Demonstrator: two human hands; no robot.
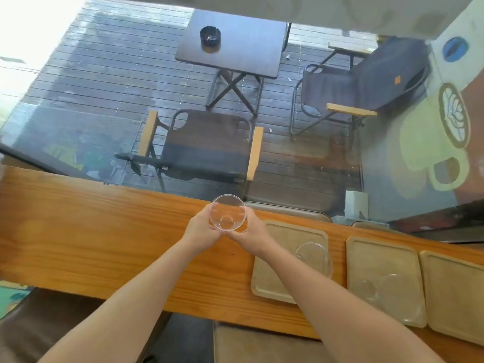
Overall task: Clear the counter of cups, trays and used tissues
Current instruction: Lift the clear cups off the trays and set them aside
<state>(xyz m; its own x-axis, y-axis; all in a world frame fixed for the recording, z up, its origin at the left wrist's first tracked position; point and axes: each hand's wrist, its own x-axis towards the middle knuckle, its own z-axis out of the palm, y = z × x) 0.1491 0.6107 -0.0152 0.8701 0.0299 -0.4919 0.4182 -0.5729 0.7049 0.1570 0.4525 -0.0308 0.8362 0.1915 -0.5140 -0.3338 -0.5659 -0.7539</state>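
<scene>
We are wrapping the fingers (242, 226) of both hands around a clear plastic cup (227, 212), the left hand (200, 227) cupping its left side and the right hand (248, 233) closing on its right, so that the cup is sitting upright between our palms over the far edge of the wooden counter (91, 231), its open mouth facing us. Just to the right of our hands, three tan trays are lying side by side along the counter: the nearest tray (290, 237) is carrying a clear cup lying on its side (318, 255), partly hidden by our right forearm; the middle tray (377, 255) is holding two more clear cups (392, 292), though how they are lying is hard to tell; the far tray (455, 289) is running out of view at the right edge. Beyond the counter, through the window glass, a dark folding table with an ashtray (210, 36) and two folding chairs (207, 145) are standing on a wet wooden deck (91, 74).
</scene>
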